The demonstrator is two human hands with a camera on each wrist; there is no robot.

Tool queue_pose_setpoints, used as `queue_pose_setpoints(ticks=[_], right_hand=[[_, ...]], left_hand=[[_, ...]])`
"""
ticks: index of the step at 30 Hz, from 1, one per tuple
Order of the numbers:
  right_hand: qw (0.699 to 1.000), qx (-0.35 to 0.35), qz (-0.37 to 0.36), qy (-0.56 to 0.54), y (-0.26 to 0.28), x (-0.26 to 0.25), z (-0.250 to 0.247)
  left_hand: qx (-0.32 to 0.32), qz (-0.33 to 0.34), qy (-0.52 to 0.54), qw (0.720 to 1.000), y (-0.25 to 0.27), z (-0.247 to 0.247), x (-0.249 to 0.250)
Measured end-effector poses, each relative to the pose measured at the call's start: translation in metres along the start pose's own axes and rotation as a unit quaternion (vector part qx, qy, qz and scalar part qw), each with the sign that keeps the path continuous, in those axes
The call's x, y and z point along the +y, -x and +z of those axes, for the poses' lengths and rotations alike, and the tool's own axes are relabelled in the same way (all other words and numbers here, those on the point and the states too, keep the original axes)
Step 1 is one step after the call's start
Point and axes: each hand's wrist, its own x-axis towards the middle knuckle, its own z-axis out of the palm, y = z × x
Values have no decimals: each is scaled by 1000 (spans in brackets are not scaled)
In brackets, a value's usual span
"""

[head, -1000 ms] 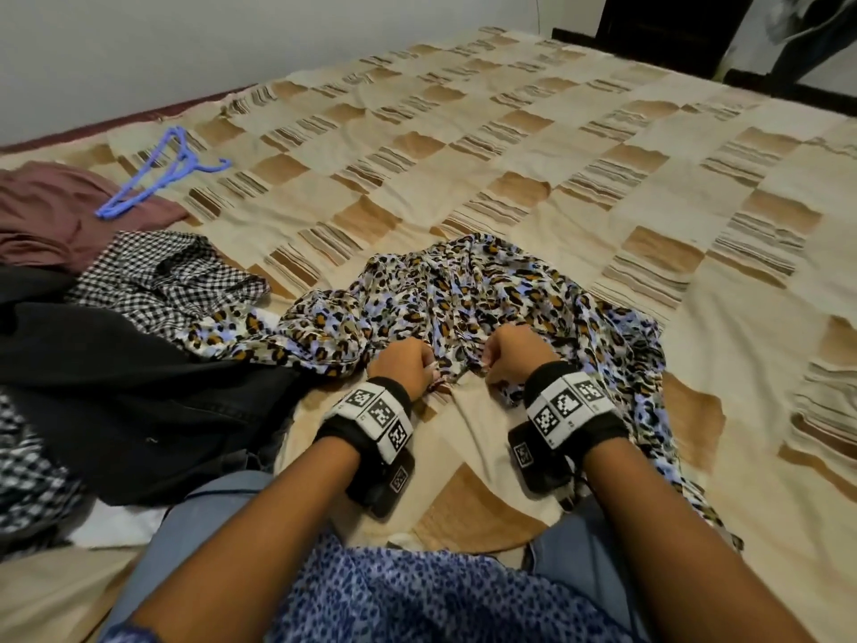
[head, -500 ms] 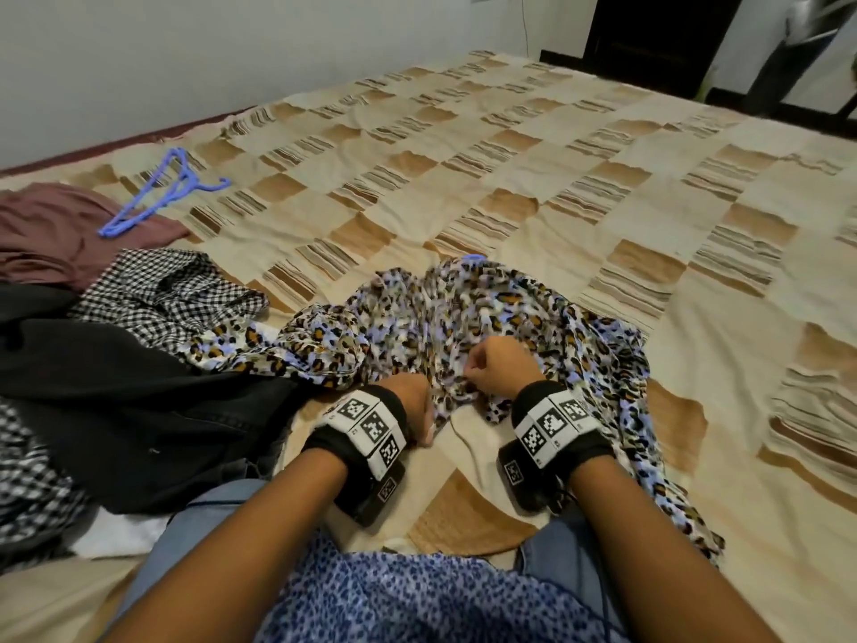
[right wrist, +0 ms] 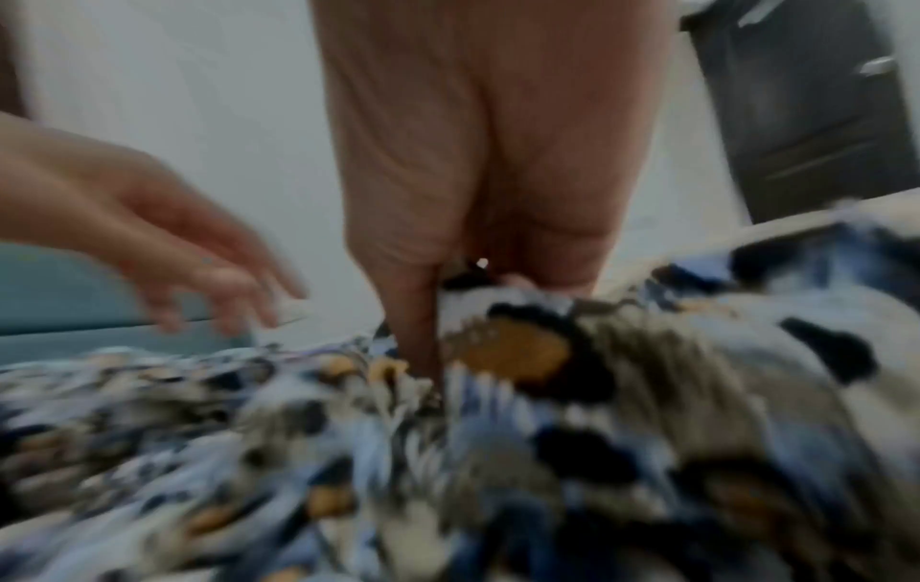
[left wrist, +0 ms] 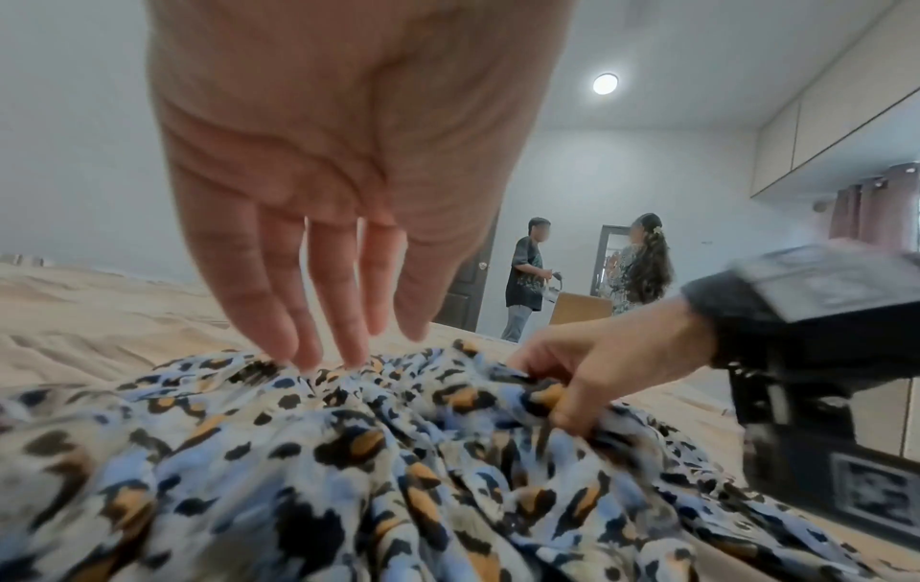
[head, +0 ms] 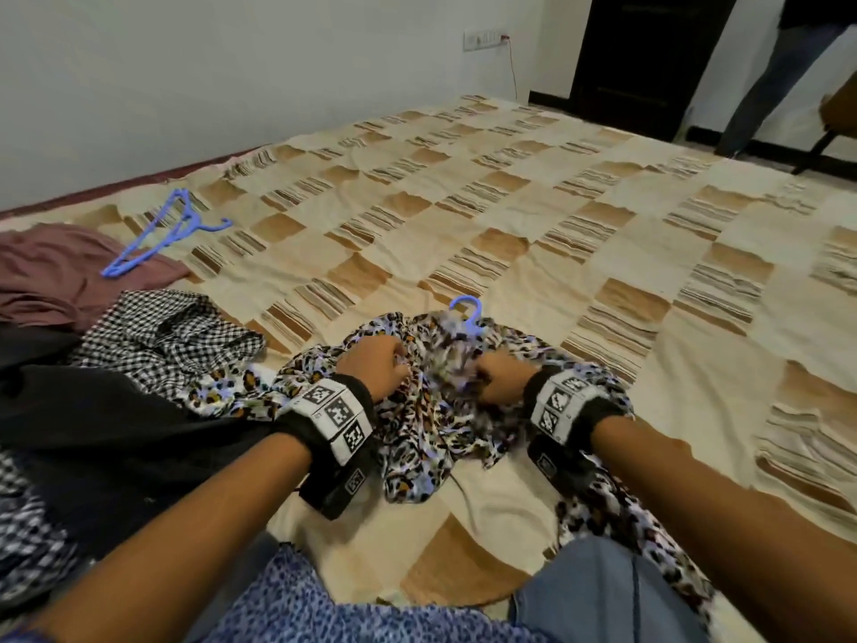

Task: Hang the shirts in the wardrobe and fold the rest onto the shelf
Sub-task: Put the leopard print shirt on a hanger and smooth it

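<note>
The leopard-print shirt in blue, tan and black thin fabric (head: 431,410) lies bunched on the bed straight in front of you, and the blue plastic hanger inside it (head: 468,313) shows only its hook, poking out of the cloth at the shirt's 12 o'clock end. So the garment's long axis runs from 12 o'clock, where the hook marks the collar, down to about 5 o'clock, where the hem trails past your right knee. The hook's opening seems to curl toward 9 o'clock (the blur makes this hard to call).

Your left hand (head: 371,371) sits at the hook's 8 o'clock; the left wrist view shows its fingers fairly straight and spread, tips pressing on the gathered cloth, gripping nothing. Your right hand (head: 498,375) sits at the hook's 5 o'clock, fingers and thumb pinching a fold of the shirt. The two hands look about equally near the hook, which lies just beyond both sets of knuckles, so reaching it means going forward toward 12 o'clock.

Further out, at 9 to 10 o'clock, lie a black-and-white checked garment (head: 176,331), a dark garment (head: 116,433), a dusty-pink cloth (head: 51,271) and a second blue plastic hanger (head: 162,234), all on the beige and brown patchwork bedspread (head: 603,252).
</note>
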Motion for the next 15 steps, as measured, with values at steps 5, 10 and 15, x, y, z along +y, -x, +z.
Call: queue_pose_setpoints(ticks=[5,10,15], right_hand=[[940,-308,-33,-141,32,-3,-4],[997,2,7,-83,-6,23,-50],[986,73,131,-75,-74,38,-40]], left_hand=[[58,53,18,997,6,7,4],[-45,116,13,992,-16,26,11],[-182,58,-26,981,-43,43,4]])
